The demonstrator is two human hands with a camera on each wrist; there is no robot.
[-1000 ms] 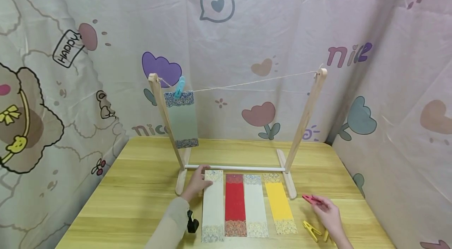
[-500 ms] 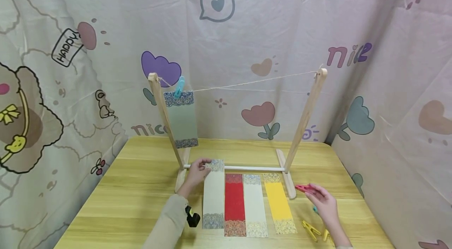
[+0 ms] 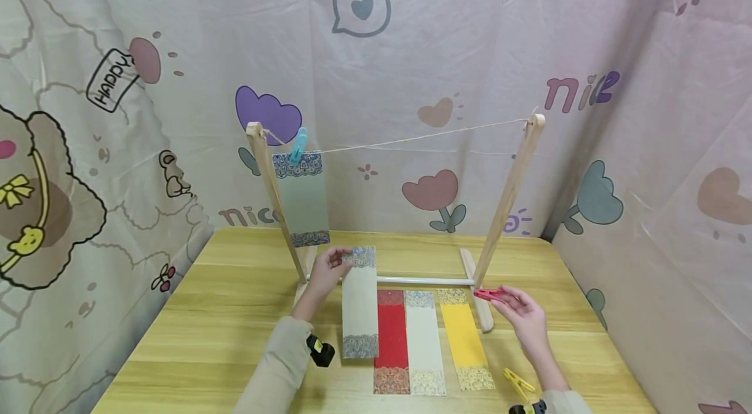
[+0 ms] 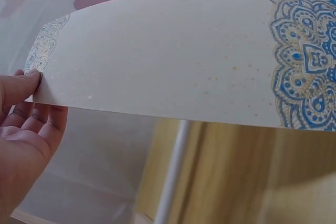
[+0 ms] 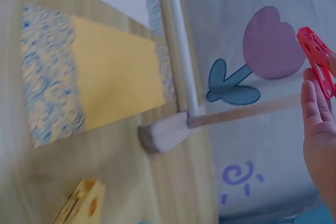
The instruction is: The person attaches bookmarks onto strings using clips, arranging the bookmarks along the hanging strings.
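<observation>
My left hand (image 3: 325, 273) pinches the upper left edge of a white paper strip (image 3: 360, 303) with blue patterned ends, held up off the table. In the left wrist view the thumb lies on the front of the strip (image 4: 157, 56) and the fingers are behind it. A red clothespin (image 3: 489, 294) is pinched between the thumb and fingers of my right hand (image 3: 525, 317), near the rack's right foot. On the string (image 3: 405, 140) at the left, a blue clothespin (image 3: 299, 145) holds a pale green strip (image 3: 305, 205) with patterned ends.
A wooden rack with a left post (image 3: 275, 195), right post (image 3: 510, 195) and white crossbar (image 3: 423, 280) stands on the table. In front lie a red strip (image 3: 391, 335), another white strip (image 3: 424, 339) and a yellow strip (image 3: 464, 335). A yellow clothespin (image 3: 518, 382) lies at right.
My left hand has lifted the white strip off the table and moved it toward the rack. My right hand has carried the red clothespin up and to the left.
</observation>
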